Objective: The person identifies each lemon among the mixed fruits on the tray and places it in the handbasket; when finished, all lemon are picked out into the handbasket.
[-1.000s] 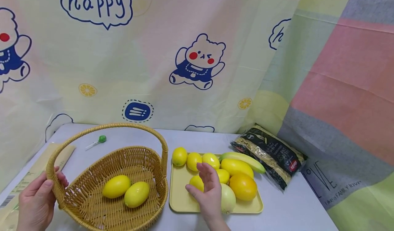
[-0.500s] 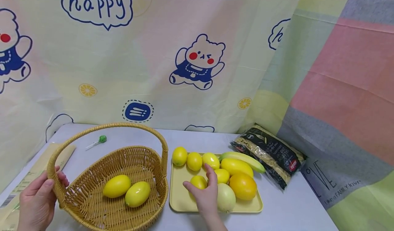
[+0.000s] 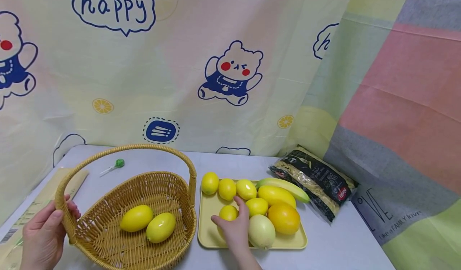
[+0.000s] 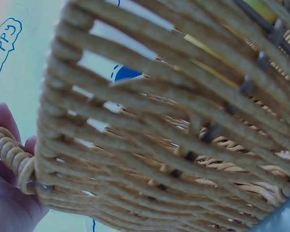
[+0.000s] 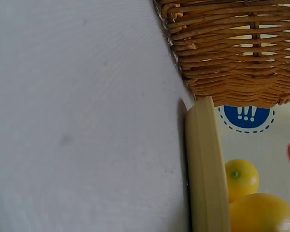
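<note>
Fingers of the right hand (image 3: 233, 231) curl round a small lemon (image 3: 228, 213) on the yellow tray (image 3: 210, 238). Left hand (image 3: 42, 238) grips the basket handle (image 3: 65, 218), two lemons (image 3: 148, 223) lying right of its fingers.

Small yellow lemon (image 3: 228, 213): round, glossy, lying on the pale yellow tray (image 3: 210, 234) at lower centre of the head view, in the tray's left half. Right hand (image 3: 234, 228) rests over its near side, thumb to its left, a finger along its right. Four more small lemons lie just behind and right of it.

Wicker basket (image 3: 108, 242): tan, oval, arched handle upright, lower left of frame, touching the tray's left edge. Left hand (image 3: 43, 238) grips the handle's left base. Two larger lemons lie inside, side by side.
</note>
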`<state>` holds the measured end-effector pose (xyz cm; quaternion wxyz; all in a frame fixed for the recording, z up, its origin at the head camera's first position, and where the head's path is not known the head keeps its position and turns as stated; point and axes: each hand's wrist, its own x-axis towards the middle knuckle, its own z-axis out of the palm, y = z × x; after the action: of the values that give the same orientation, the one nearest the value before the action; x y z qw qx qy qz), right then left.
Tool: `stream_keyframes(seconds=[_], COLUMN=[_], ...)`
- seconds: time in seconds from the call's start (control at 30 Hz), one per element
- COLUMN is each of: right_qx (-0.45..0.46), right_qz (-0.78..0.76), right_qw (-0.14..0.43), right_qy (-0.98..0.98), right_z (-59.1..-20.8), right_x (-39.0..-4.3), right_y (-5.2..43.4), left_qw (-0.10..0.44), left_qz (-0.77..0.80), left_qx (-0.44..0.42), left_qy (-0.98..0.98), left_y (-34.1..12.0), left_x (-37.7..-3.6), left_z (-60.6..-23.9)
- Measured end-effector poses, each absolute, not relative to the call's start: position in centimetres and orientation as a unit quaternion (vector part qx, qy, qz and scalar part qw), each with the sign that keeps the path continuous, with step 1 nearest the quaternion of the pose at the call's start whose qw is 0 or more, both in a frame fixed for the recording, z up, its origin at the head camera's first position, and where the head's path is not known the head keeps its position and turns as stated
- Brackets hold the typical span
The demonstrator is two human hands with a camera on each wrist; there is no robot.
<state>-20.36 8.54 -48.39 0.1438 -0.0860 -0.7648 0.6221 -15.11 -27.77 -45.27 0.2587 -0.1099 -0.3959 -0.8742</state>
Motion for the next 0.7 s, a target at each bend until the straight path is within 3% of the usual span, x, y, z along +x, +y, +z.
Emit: stream_keyframes(seconds=[0.43,0.7], right_qx=[-0.111,-0.076], right_qz=[0.596,0.651], right_qw=[0.125,0.095], right_qy=[-0.786,-0.749], right_z=[-48.9,-47.1], right_x=[-20.8,-21.8], right_y=[8.5,9.4], left_qw=[0.261,0.255], left_qz=[-0.875,-0.876], left_qx=[-0.141,-0.151], left_qy=[-0.382,-0.38], left_y=[-27.5,-27.7], left_x=[-15.2,-15.2], left_z=[-45.5,-45.3])
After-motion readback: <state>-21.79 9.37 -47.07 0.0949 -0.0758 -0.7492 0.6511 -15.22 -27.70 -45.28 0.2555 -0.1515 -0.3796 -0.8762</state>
